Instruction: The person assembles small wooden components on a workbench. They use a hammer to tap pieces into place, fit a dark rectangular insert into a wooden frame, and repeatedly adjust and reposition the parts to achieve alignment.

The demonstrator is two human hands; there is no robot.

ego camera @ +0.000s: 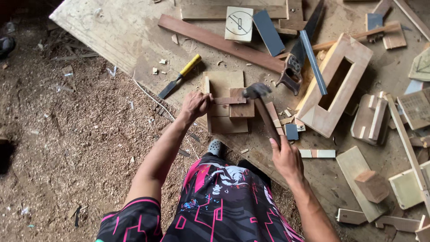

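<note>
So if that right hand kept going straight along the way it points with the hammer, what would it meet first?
Probably the small reddish wooden block under the hammer head; the right hand points up-left along the handle, though depth is unclear.

The left hand (195,105) is pressing a thin wooden strip (229,101) onto stacked wood blocks (226,112) on the tabletop (134,36). The right hand (285,159) is gripping a hammer (262,107), its head hanging over the strip. A yellow-handled chisel (180,76) is lying nearby.

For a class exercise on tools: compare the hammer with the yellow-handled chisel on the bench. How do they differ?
The hammer is gripped in the right hand, head raised over the wood pieces; the chisel lies flat and untouched. The hammer has a brown wooden handle, the chisel a yellow one. The hammer ends in a blunt head, the chisel in a flat blade. Both are hand tools.
</note>
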